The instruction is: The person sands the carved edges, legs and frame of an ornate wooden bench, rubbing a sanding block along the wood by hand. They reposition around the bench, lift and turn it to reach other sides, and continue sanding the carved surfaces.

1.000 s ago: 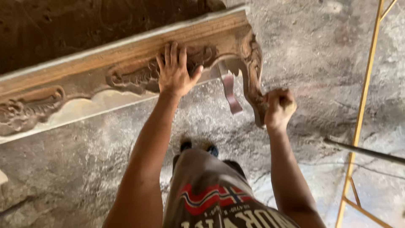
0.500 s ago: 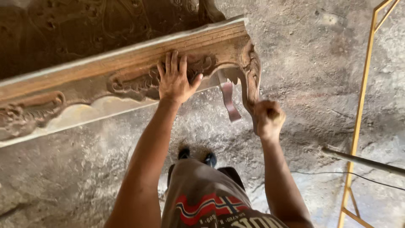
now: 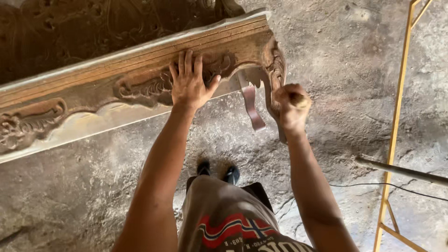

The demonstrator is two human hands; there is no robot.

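Down on the rough grey floor (image 3: 93, 196) stands a long carved wooden frame (image 3: 116, 70), and it fills the upper left of the view. Its long axis runs from the lower left up toward the upper right, climbing gently, and the far end finishes in a curled corner (image 3: 275, 60) at the top middle. The wood is dull brown and dusty, with straight moulded ridges along its upper edge and scrolled leaf carving (image 3: 140, 88) cut into the band below; a paler, smoother strip (image 3: 93, 116) follows the lower edge. Another carved scroll (image 3: 28, 121) shows near the left border.

The left hand (image 3: 189, 84) lies flat on the carved band, fingers spread and pointing up the frame, palm pressed to the wood, gripping nothing. The right hand (image 3: 291, 105) is clenched into a fist just beside the curled corner, closed round something small; only a rounded pale tip shows, so what it is cannot be told. A narrow reddish-brown strip (image 3: 252, 109) hangs down from the frame between the two hands.

Below, the person's shirt (image 3: 233, 224) and dark shoes (image 3: 217, 172) appear. On the right, a yellow metal stand (image 3: 396, 121) rises, a grey bar (image 3: 401, 170) crossing it, with a thin black cable (image 3: 410, 189) beneath.
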